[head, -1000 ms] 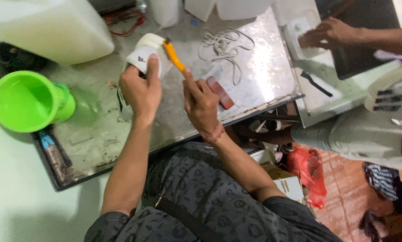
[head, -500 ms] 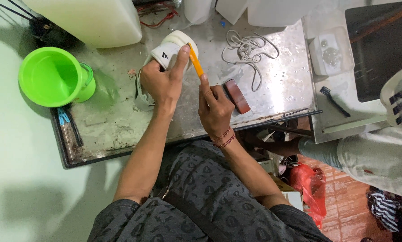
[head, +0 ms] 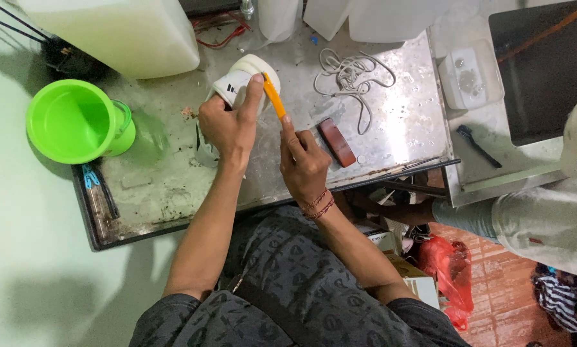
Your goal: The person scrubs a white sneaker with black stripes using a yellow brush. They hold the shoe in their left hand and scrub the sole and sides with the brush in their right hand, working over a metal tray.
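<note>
Head view. The left hand (head: 227, 125) grips a white shoe (head: 240, 83) with black markings, fingers wrapped round its side and the index finger laid over the upper; the shoe is held just above the metal table (head: 172, 193), near its middle. The right hand (head: 303, 164) is clenched on the lower end of an orange-handled brush (head: 274, 96), whose upper end touches the shoe's rim beside the left index finger. A bracelet of red threads (head: 319, 205) circles the right wrist.

On the table, left of the hands, stands a green plastic jug (head: 73, 122); a blue-handled tool (head: 95, 186) lies below it at the table's edge. Right of the hands lie a dark red oblong block (head: 337, 142) and a tangle of white laces (head: 352, 77). A large white canister (head: 118, 32) stands at the far left corner. On the adjoining surface to the right rest a clear lidded box (head: 468, 77) and a small black brush (head: 476, 144). Another person's light trouser leg (head: 539, 222) shows at the right.
</note>
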